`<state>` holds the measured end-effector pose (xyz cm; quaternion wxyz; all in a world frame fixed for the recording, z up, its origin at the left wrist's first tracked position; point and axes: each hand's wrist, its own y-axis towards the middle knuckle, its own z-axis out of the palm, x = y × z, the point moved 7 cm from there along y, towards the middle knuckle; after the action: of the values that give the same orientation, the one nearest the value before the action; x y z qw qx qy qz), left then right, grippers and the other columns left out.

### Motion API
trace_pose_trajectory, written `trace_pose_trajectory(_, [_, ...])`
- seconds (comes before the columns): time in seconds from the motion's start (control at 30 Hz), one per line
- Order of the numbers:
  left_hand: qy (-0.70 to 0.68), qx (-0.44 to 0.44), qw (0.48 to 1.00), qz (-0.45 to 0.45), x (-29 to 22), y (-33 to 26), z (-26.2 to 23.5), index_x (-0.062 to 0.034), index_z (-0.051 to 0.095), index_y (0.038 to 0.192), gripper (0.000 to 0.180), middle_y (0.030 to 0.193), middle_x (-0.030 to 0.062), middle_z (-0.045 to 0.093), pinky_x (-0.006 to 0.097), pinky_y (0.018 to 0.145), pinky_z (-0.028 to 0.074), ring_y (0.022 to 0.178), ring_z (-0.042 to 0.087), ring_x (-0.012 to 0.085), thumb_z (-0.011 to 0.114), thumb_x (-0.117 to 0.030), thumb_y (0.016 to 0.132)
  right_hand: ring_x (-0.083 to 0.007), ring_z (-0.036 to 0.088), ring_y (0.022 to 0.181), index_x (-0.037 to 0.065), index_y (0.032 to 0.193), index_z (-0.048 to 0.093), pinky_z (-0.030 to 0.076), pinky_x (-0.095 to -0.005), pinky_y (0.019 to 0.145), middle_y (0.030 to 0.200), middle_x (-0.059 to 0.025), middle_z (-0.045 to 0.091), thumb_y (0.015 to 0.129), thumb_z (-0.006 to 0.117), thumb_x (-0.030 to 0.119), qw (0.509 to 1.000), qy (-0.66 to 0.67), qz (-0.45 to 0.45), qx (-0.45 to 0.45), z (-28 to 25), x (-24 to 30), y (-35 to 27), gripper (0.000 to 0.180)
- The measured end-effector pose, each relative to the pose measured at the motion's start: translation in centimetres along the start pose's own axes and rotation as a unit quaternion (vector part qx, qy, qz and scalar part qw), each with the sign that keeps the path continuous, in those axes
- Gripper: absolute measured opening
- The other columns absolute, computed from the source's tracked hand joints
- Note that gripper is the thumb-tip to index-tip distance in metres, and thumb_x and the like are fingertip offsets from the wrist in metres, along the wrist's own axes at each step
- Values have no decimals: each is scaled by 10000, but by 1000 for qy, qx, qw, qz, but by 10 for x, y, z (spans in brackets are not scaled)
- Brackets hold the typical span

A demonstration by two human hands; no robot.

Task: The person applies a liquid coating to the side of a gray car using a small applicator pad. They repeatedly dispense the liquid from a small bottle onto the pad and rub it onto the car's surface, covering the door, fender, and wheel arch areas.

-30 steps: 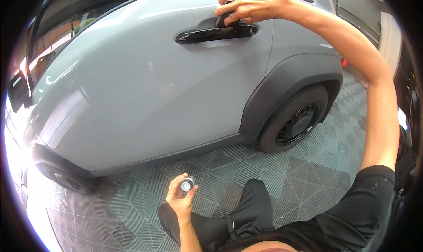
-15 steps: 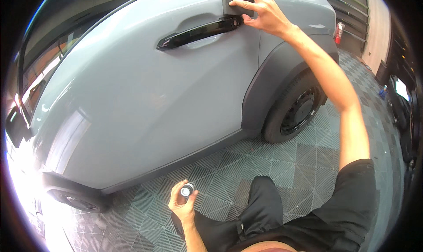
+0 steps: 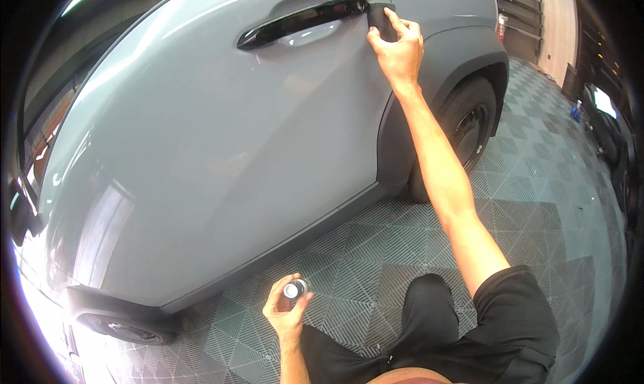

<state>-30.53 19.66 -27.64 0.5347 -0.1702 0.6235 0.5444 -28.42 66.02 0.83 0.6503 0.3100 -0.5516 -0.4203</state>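
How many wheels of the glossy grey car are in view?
2: black front wheel at lower left; black rear wheel at upper right, partly behind the right forearm. Any on the far side of the grey car would be hidden.

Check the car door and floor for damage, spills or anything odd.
Nothing stands out: no dent or spill shows on the grey door or tiled floor, though glare could hide fine marks. The right hand holds a dark pad beside the black handle; the left hand holds a small round container.

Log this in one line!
left hand: holding small round container | right hand: holding black block | place: beside grey car's door handle
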Motion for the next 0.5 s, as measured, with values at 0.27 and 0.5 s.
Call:
trace_pose_trajectory(0.27, [-32, 50, 998, -27, -13, -7, -26, 19, 600, 1209, 559, 1187, 182, 676, 391, 995, 560, 1154, 657, 277, 819, 143, 709, -334, 565, 1085, 137, 1240, 735, 484, -457, 970, 1158, -138, 603, 759, 779, 278, 998, 23, 51, -23, 19, 42, -58, 502])
trace_pose_trajectory(0.5, [-45, 40, 998, -15, -42, -44, -58, 6, 614, 1167, 567, 1146, 190, 691, 406, 972, 566, 1138, 667, 281, 843, 141, 666, -347, 532, 1080, 113, 1242, 729, 483, -476, 952, 1128, -153, 568, 775, 787, 275, 999, 39, 15, -19, 51, 134, -104, 498])
